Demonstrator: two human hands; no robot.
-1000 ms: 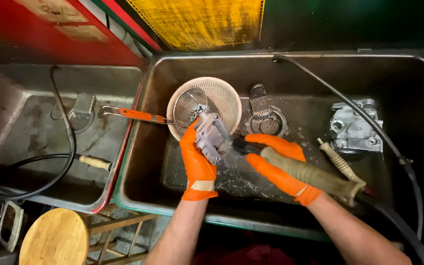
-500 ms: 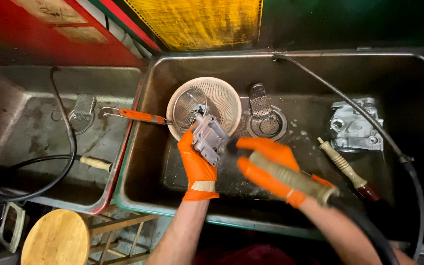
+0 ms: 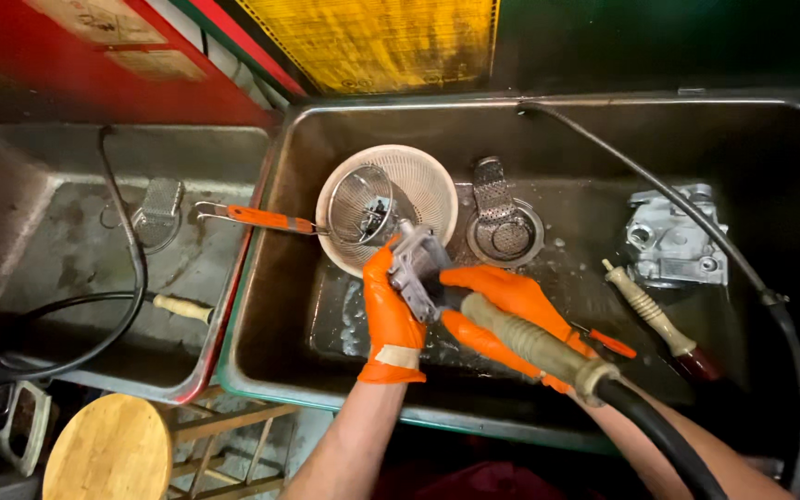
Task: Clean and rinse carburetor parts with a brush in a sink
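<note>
Over the right sink basin [image 3: 326,148], my left hand [image 3: 389,319] in an orange glove grips a small grey metal engine part [image 3: 416,266]. My right hand [image 3: 502,310], also in an orange glove, is closed around a tan hose nozzle [image 3: 534,344] whose tip points at the part. A thick black hose [image 3: 659,440] runs back from the nozzle along my right forearm. Both hands sit close together just in front of a white plastic basket [image 3: 423,185].
A wire strainer [image 3: 360,204] with an orange handle lies in the basket. A metal drain cover [image 3: 502,227], a grey metal casting [image 3: 668,241] and a tan-handled brush [image 3: 655,315] lie in the basin. The left basin holds a black hose [image 3: 127,268]. A round wooden stool [image 3: 108,449] stands below.
My right hand with the nozzle has drawn left and nearer to the metal part. My left hand keeps the part in about the same place.
</note>
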